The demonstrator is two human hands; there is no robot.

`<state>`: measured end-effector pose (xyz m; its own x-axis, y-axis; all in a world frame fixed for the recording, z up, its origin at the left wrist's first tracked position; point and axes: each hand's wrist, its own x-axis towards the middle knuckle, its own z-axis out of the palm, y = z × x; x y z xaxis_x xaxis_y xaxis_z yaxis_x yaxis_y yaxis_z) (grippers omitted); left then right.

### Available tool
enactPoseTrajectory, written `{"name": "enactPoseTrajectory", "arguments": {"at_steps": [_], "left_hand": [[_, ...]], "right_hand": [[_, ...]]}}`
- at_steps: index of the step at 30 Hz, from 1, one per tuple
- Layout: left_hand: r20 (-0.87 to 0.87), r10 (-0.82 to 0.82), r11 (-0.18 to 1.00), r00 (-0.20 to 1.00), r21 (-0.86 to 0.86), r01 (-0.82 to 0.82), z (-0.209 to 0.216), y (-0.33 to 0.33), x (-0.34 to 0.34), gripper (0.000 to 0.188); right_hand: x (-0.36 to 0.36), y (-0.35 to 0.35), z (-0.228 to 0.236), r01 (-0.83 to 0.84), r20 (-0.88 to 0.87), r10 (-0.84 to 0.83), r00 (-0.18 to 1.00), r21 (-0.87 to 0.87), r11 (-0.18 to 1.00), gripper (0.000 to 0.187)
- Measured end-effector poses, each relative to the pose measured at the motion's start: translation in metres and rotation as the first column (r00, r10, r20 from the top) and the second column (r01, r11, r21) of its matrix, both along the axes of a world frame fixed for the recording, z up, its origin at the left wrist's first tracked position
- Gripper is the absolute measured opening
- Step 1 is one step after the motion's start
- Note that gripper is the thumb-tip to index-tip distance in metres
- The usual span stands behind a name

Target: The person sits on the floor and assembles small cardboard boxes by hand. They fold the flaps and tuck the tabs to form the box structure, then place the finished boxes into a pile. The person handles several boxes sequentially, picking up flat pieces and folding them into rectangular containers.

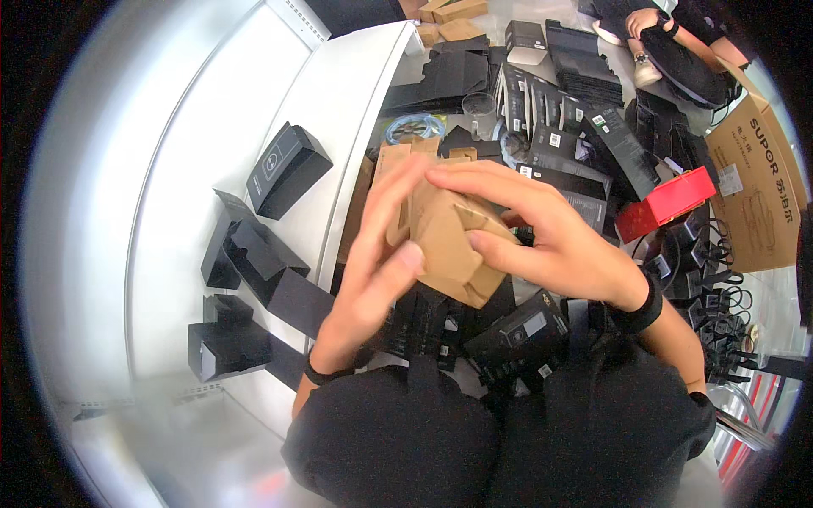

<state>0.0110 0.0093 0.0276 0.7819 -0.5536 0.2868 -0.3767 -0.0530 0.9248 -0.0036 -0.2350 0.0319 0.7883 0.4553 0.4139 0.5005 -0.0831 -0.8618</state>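
Observation:
A small brown cardboard box (pixel 442 241) is held up in front of me between both hands. Its flaps look partly folded, and one edge stands creased. My left hand (pixel 373 254) closes on its left side, with the thumb pressed against the near face. From the right, my right hand (pixel 555 233) grips it, fingers over the top and thumb on the side. Just below the box lies a black printed carton (pixel 518 334). Part of the box is hidden behind my fingers.
On the white shelf at left stand a closed black box (pixel 288 169) and several open black boxes (pixel 230 347). Flattened black cartons (pixel 584 63) pile up at the back. A red box (pixel 666 205), black corded devices (pixel 690 279) and a large brown carton (pixel 754 182) are at right. Another person's hand (pixel 642 21) shows far right.

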Motion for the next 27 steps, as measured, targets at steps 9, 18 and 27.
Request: {"name": "enactPoseTrajectory", "arguments": {"at_steps": [9,18,27], "left_hand": [[-0.05,0.003,1.0,0.999,0.012,-0.002,-0.001,-0.004,-0.009,0.072],[0.113,0.05,0.979,0.992,0.193,-0.072,-0.002,-0.001,-0.01,0.066],[0.194,0.012,0.947,0.981,0.312,-0.073,0.006,-0.003,-0.013,0.067]], "right_hand": [[-0.002,0.001,-0.01,0.051,0.09,-0.047,0.995,-0.048,0.998,0.061],[0.0,0.0,-0.008,0.007,-0.072,-0.009,0.997,-0.023,1.0,0.051],[0.0,0.0,-0.011,0.01,0.046,-0.005,0.999,-0.096,0.995,0.049]]}}
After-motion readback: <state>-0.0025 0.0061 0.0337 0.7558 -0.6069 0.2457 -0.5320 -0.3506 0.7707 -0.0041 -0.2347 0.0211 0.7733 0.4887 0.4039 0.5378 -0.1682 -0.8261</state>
